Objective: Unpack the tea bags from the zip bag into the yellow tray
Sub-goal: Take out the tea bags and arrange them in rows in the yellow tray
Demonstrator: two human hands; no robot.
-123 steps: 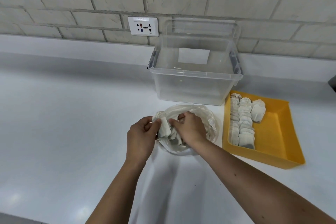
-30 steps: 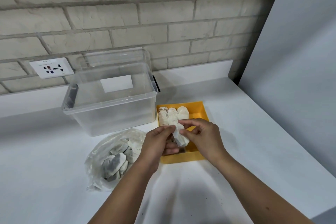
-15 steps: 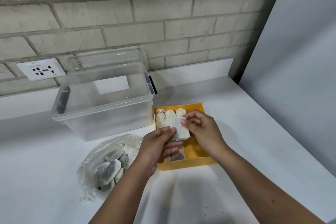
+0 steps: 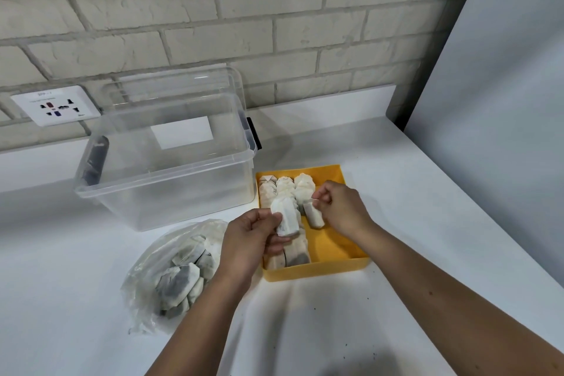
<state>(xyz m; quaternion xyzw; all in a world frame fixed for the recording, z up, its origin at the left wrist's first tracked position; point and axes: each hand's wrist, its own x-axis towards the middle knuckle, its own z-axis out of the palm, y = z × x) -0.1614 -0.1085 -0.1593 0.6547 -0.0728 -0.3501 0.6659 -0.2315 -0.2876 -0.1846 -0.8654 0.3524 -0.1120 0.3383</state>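
The yellow tray (image 4: 332,265) sits on a white counter (image 4: 412,192); along its left wall, rows of tea bags (image 4: 283,186) stand packed together, white and creased, a few near its front wall showing dark tea through the paper, while its right half is bare yellow floor; above those rows the left hand (image 4: 247,241) pinches one tea bag (image 4: 285,218) between thumb and curled fingers, the bag upright, white and pointed at the top; over the tray's middle the right hand (image 4: 341,207), its fingers curled, nips a second tea bag (image 4: 314,215) at its top, so the bag hangs tilted; the two held bags are just beside each other; left of the tray lies the crumpled clear zip bag (image 4: 146,293), with more grey-dark tea bags inside; behind the tray's left corner stands a clear plastic box (image 4: 164,180)
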